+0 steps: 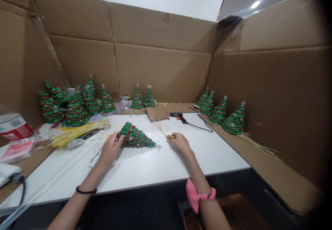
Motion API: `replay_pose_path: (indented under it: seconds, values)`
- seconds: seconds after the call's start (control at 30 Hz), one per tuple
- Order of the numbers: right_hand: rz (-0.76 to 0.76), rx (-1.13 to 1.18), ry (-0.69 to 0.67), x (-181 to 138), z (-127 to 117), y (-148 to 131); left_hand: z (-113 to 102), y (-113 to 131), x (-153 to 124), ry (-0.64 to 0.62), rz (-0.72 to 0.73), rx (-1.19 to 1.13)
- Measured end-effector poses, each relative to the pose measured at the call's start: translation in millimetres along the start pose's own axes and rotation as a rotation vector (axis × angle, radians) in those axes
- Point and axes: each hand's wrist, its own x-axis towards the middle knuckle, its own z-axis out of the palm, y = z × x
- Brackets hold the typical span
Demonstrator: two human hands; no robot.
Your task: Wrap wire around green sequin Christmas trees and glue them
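A miniature Christmas tree with green glittery foliage, red garland and a clear tip lies on its side above the white board, its tip pointing right. My left hand grips it around the base end. Between the fingers of my right hand is a short tan stick-like piece, its exact kind unclear. Thin pale strands run from near it toward a cardboard piece. The right hand is apart from the tree's tip.
Finished-looking trees crowd the left, with more trees along the right. A glue gun with a black cord lies behind my right hand. Yellow and white wires are bundled at left, near a red-and-white tub. Cardboard walls enclose the table.
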Motion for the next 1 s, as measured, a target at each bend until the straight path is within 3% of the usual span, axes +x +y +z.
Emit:
replay_pose_path:
  seconds: [0.13, 0.37, 0.53, 0.67, 0.77, 0.87, 1.0]
  values:
    - [0.008, -0.040, 0.071, 3, -1, -1, -4, 2, -1, 0.006, -0.079, -0.075]
    - [-0.017, -0.190, 0.409, 0, -35, 4, -3, 1, -7, 0.144, -0.173, -0.062]
    - [-0.075, -0.169, 0.556, 9, -69, -12, -12, 12, -11, 0.328, -0.104, -0.132]
    - [-0.061, -0.127, 0.629, 18, -101, -23, -15, 19, -14, 0.467, -0.061, -0.005]
    - [-0.105, 0.004, 0.705, 4, -119, -29, -14, 19, -13, 0.445, 0.051, 0.087]
    - [-0.249, 0.271, 0.673, -32, -114, -36, -12, 21, -10, 0.334, 0.093, 0.085]
    - [-0.268, 0.442, 0.460, -94, -78, -41, -18, 33, -19, 0.279, 0.025, 0.138]
